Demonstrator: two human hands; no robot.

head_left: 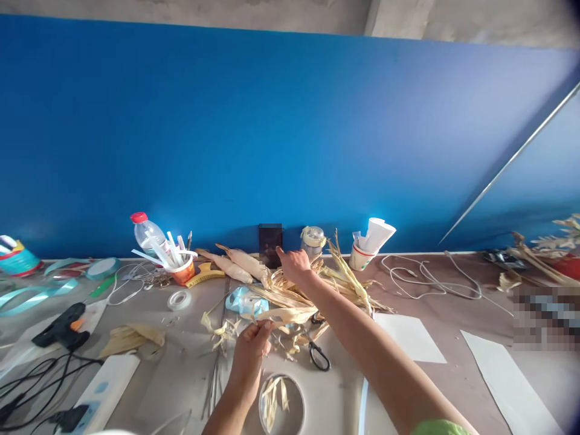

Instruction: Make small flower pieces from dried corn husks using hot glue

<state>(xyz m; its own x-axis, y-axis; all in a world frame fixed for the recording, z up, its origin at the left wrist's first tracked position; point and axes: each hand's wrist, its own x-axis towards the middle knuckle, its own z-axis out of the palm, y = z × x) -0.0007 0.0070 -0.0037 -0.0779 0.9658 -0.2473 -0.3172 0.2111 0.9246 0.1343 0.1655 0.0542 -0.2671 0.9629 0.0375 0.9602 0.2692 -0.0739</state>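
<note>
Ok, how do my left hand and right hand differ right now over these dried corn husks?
The left hand pinches a pale dried husk strip; the right hand is fingers-down over the heap of dried husks, and whether it grips any cannot be seen. The left hand is near the body, its arm bent; the right hand reaches far back, beside the dark upright rectangle. Both are bare.

right sleeve [438, 428]: a light green edge is seen at the lower right of the frame.
forearms: both are left bare.
left hand [251, 345]: uncovered.
right hand [294, 263]: uncovered.
</note>
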